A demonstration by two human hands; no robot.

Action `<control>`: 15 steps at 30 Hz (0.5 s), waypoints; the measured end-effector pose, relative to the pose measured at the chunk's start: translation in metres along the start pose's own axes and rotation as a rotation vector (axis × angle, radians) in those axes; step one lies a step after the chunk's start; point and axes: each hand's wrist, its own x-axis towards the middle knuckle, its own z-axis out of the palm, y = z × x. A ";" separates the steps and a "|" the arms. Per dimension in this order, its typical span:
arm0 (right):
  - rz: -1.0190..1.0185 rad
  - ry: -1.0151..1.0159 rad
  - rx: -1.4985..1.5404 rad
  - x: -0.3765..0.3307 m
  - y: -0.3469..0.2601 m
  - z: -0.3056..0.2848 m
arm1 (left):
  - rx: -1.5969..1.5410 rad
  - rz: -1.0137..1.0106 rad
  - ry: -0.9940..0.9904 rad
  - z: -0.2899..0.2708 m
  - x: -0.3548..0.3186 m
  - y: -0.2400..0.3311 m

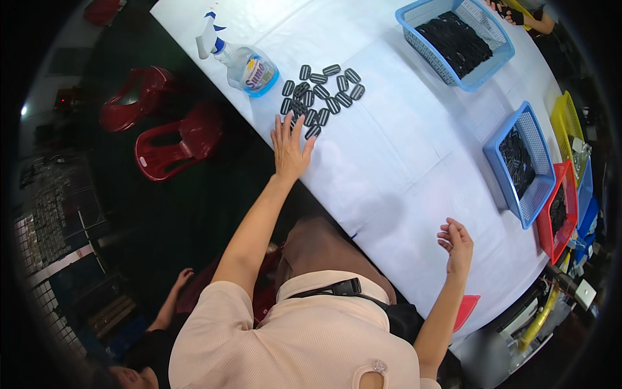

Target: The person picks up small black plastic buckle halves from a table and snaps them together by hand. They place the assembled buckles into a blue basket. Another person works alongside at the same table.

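Note:
My left hand (291,148) lies stretched out with fingers apart at the near side of a loose group of small black oval pieces (319,92) with pale stripes. Its fingertips reach the nearest pieces and cover part of them. A few pieces overlap; the others lie singly on the white-covered table (402,168). Off to the right, my right hand (457,245) is held over the table with loosely bent fingers, partly apart, and nothing visible in them. A clear spray bottle (254,70) with blue liquid stands just left of the pieces.
Blue baskets (497,144) of black parts stand along the far and right sides, beside a red basket (543,235) and a yellow one (562,123). Another person's gloved hand (512,14) shows at top right. Red chairs (188,139) stand left; another person (152,343) is at lower left.

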 end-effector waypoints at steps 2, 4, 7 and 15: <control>0.034 -0.004 -0.010 0.000 -0.002 0.030 | 0.107 0.046 -0.041 0.005 0.033 -0.018; 0.054 -0.018 -0.034 -0.005 -0.004 0.056 | 0.075 0.073 -0.139 0.018 0.050 -0.020; 0.036 -0.042 -0.093 -0.004 -0.016 0.093 | 0.007 0.180 -0.261 0.042 0.058 0.004; 0.004 -0.076 -0.182 0.004 -0.036 0.140 | -0.222 0.268 -0.271 0.055 0.063 0.050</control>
